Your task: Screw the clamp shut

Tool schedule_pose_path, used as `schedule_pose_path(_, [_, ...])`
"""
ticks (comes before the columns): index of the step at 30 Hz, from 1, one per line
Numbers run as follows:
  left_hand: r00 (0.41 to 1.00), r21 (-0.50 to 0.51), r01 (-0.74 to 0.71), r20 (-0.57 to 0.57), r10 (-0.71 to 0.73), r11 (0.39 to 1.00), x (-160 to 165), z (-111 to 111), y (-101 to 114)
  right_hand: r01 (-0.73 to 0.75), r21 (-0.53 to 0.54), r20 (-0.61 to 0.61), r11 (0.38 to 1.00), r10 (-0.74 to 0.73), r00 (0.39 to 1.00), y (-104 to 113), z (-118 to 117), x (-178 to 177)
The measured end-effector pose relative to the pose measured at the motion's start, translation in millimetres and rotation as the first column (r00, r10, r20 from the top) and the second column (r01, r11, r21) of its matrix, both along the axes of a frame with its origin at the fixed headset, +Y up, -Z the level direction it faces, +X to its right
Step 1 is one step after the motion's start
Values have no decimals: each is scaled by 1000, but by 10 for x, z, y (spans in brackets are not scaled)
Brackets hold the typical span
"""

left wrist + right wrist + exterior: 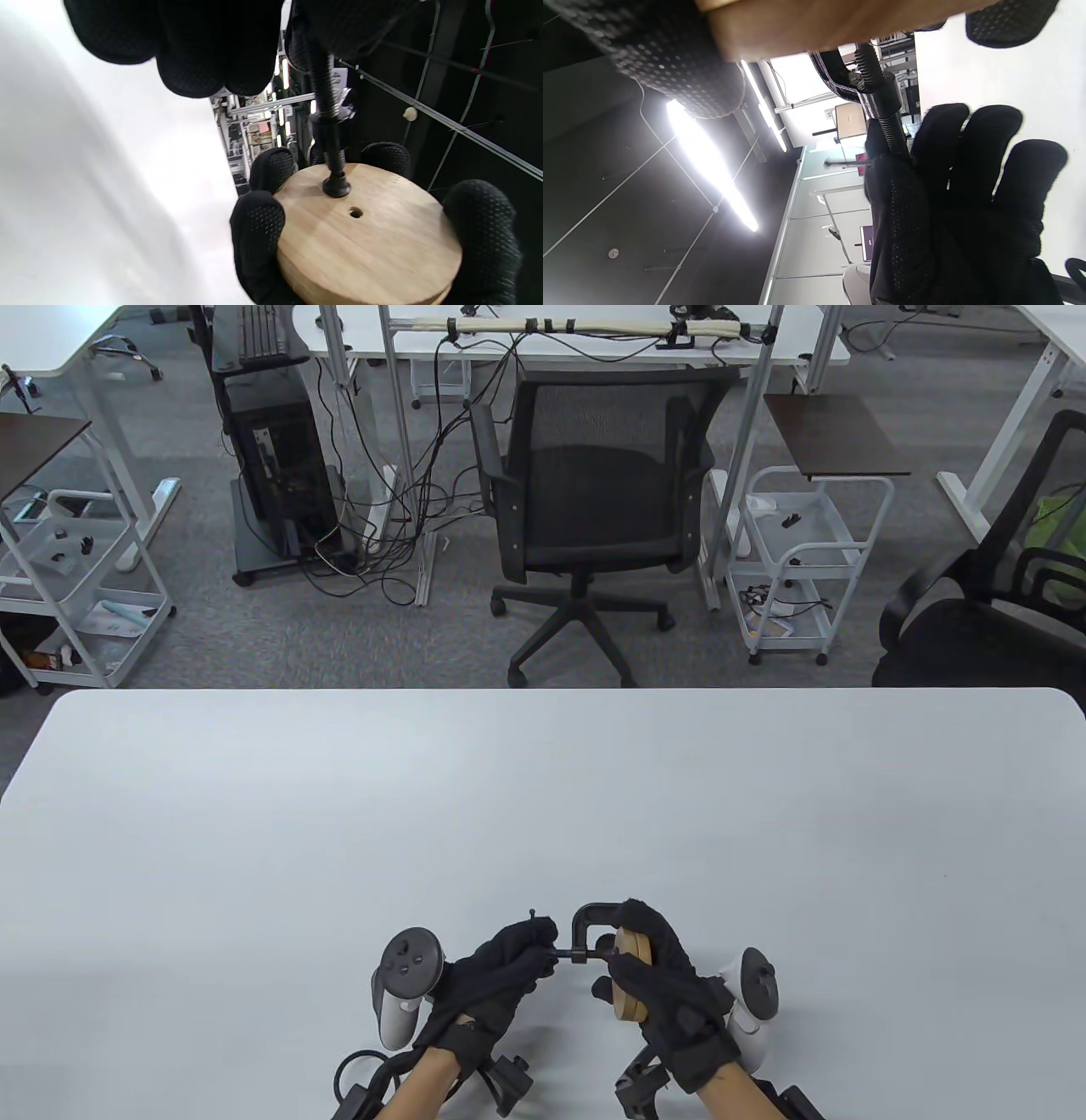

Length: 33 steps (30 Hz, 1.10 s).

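Observation:
A black C-clamp [587, 918] is held above the near edge of the white table [543, 814]. A round wooden disc [632, 976] sits in its jaws. My right hand [670, 984] grips the disc and the clamp frame. My left hand [509, 963] pinches the end of the clamp's threaded screw [570, 956]. In the left wrist view the screw [328, 127] ends in a swivel pad [336, 186] that touches the flat face of the disc [365, 241], beside a small hole. The right wrist view shows the screw [882, 114] running into my left hand [950, 190].
A black office chair [594, 500] stands behind the table's far edge, with white carts [806, 560] and a computer tower [280, 466] on the floor. Cables from the gloves [365, 1077] lie at the near edge of the table.

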<state>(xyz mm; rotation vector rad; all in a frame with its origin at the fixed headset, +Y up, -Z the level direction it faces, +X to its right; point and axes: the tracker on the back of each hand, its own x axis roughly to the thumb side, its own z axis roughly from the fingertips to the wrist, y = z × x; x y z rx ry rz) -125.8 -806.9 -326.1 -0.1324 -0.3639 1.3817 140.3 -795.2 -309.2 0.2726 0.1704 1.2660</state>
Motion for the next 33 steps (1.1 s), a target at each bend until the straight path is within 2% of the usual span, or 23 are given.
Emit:
schedule_pose_path(6, [1000, 73, 8, -19, -7, 997, -10, 4, 55, 5, -5, -5, 1000, -5, 1000, 1, 2, -1])
schedule_pose_path(11, [1000, 63, 6, -11, -5, 998, -2, 10, 57, 16, -11, -2, 1000, -16, 1000, -3, 1, -2])
schedule_pose_path(15, [999, 34, 39, -2, -39, 999, -2, 3, 30, 47, -19, 9, 999, -47, 999, 9, 0, 9])
schedule_pose_path(18, [998, -27, 50, 38, -49, 998, -4, -13, -20, 58, -20, 22, 998, -57, 998, 19, -5, 29])
schedule_pose_path(23, [995, -85, 97, 20, -96, 992, -17, -21, -67, 71, -14, 43, 997, -71, 997, 46, -18, 78])
schedule_pose_path(27, [987, -94, 146, -57, -152, 985, -66, -13, -67, 74, -12, 57, 997, -73, 996, 54, -22, 108])
schedule_pose_path(33, [999, -133, 40, 3, -40, 990, -53, -22, -95, 58, -14, 15, 998, -57, 998, 42, -15, 70])
